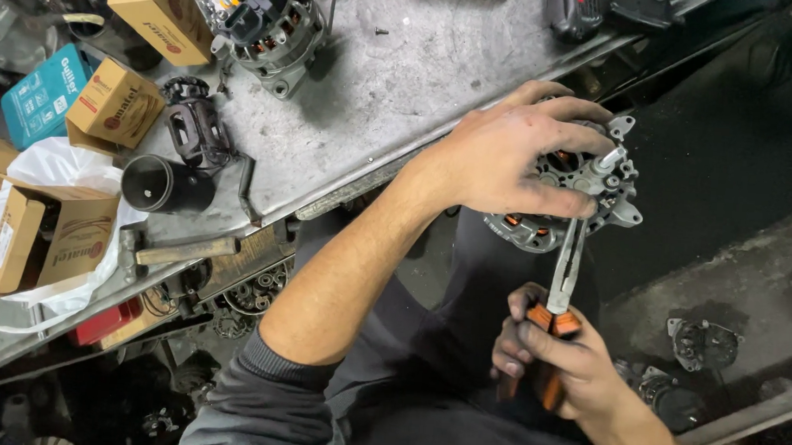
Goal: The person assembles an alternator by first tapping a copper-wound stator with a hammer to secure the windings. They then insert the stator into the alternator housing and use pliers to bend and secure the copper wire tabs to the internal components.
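**Alternator held off the bench edge, pliers on its fitting**

I see the alternator (pixel 573 193) held in the air just past the edge of the metal workbench (pixel 425 76), over the person's lap and the dark floor beyond. Its silver housing faces up, with copper windings showing through the slots on the near side and mounting ears sticking out to the right.

My left hand (pixel 512 161) lies over the top of the alternator, fingers curled and wrapped around the housing, thumb pressed along its lower side, gripping it firmly. My right hand (pixel 549 363) sits lower, fingers closed tight around the orange and black handles of a pair of pliers (pixel 567 272). The pliers run upward from that hand, and their metal nose meets a small silver fitting on the right side of the alternator; I cannot tell exactly how the nose bites on it.

On the bench, well apart from the hands, a second alternator (pixel 267 14) lies near the top, partly stripped. Beside it is a tan cardboard box (pixel 156 1), with another smaller one (pixel 114 105) and a teal box (pixel 42 96) further left. A black rotor part (pixel 196 130) stands near a black cylindrical cup (pixel 162 185) lying on its side. A hammer (pixel 176 252) rests at the bench edge, and an open box sits in a white plastic bag (pixel 56 166) on the left.
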